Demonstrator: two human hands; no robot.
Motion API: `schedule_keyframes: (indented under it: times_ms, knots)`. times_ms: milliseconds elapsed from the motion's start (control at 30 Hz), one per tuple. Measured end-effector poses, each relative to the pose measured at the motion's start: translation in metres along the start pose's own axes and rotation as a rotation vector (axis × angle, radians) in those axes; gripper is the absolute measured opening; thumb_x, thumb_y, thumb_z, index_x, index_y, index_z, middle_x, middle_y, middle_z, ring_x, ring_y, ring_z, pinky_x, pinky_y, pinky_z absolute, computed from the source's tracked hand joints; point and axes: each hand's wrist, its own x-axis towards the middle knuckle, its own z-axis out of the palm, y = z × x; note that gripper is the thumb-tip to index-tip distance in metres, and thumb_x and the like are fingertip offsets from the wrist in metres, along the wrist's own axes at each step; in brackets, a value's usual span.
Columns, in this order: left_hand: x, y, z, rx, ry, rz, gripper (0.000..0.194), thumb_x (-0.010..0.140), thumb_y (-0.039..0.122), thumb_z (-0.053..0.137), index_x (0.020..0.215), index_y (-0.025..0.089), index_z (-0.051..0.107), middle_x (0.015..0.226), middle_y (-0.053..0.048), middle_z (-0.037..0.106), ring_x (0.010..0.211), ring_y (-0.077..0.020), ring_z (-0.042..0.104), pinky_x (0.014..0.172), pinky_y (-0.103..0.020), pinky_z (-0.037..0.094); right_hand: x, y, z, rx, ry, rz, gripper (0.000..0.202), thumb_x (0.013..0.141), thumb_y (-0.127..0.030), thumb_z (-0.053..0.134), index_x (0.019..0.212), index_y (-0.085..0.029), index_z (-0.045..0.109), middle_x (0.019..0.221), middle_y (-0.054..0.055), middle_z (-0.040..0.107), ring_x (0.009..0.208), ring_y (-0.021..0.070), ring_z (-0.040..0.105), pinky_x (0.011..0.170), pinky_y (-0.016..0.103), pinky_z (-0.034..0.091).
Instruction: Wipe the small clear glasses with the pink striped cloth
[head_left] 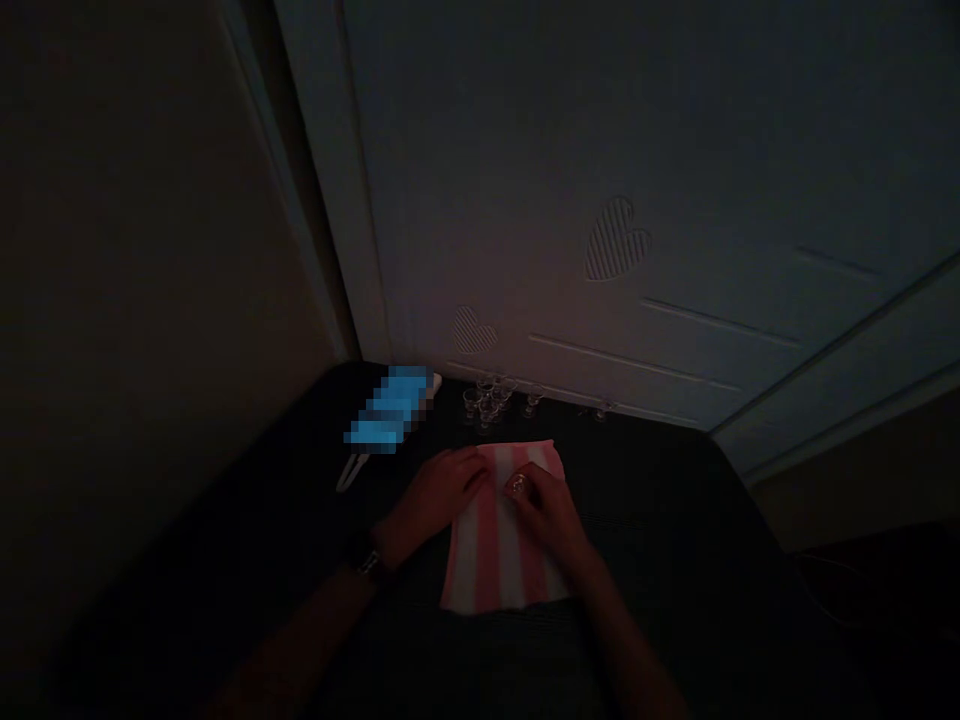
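Observation:
A cloth with pink and white stripes (487,545) lies spread on the dark table. My left hand (450,480) rests at its upper left edge, fingers stretched over the fabric. Above the right part of the cloth, my right hand (551,505) is closed on a small clear glass (518,485), which shows as a shiny rim between thumb and fingers. Behind the cloth stand several small stemmed glasses (487,405) in a group. Another small glass (532,402) is just to their right, and one more (602,409) farther right. The scene is very dim.
At the back left of the dark table (660,520) lies a phone-like device (394,410) with a bright blurred blue screen and a white strap (351,472). A pale panel (525,250) with embossed hearts rises behind the table. A wall borders the left side.

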Motion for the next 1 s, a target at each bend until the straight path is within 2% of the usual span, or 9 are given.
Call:
schedule_keyframes:
  times_ms: [267, 533, 767, 1000]
  knots:
    - [0.0, 0.0, 0.002, -0.032, 0.004, -0.004, 0.02, 0.087, 0.019, 0.042, 0.097, 0.019, 0.059, 0.101, -0.005, 0.061, 0.093, -0.0173, 0.056, 0.085, -0.031, 0.042, 0.003, 0.004, 0.0, 0.03, 0.013, -0.004, 0.007, 0.083, -0.024, 0.048, 0.086, -0.019, 0.052, 0.082, 0.0, 0.057, 0.072, 0.0123, 0.052, 0.066, 0.023, 0.038]
    - [-0.001, -0.001, 0.005, -0.024, 0.032, 0.003, 0.021, 0.087, 0.02, 0.043, 0.098, 0.02, 0.06, 0.102, -0.005, 0.062, 0.093, -0.0169, 0.057, 0.087, -0.031, 0.043, 0.002, 0.008, 0.003, -0.004, -0.006, -0.071, 0.014, 0.082, -0.021, 0.05, 0.096, -0.019, 0.051, 0.09, 0.002, 0.056, 0.08, 0.0146, 0.051, 0.073, 0.027, 0.04]
    - [0.0, -0.001, 0.003, -0.034, 0.029, 0.002, 0.02, 0.087, 0.019, 0.043, 0.098, 0.02, 0.06, 0.102, -0.004, 0.061, 0.095, -0.0171, 0.056, 0.087, -0.031, 0.042, 0.002, 0.012, -0.003, -0.076, -0.031, -0.173, 0.022, 0.079, -0.02, 0.055, 0.1, -0.021, 0.053, 0.104, 0.006, 0.053, 0.1, 0.0197, 0.047, 0.089, 0.034, 0.038]
    - [-0.001, -0.002, 0.004, -0.016, 0.021, 0.023, 0.02, 0.088, 0.02, 0.042, 0.099, 0.02, 0.059, 0.104, -0.004, 0.061, 0.094, -0.0174, 0.056, 0.087, -0.033, 0.042, 0.001, 0.019, -0.005, -0.121, -0.054, -0.189, 0.028, 0.079, -0.018, 0.053, 0.107, -0.02, 0.051, 0.107, 0.007, 0.054, 0.103, 0.0196, 0.047, 0.092, 0.036, 0.036]
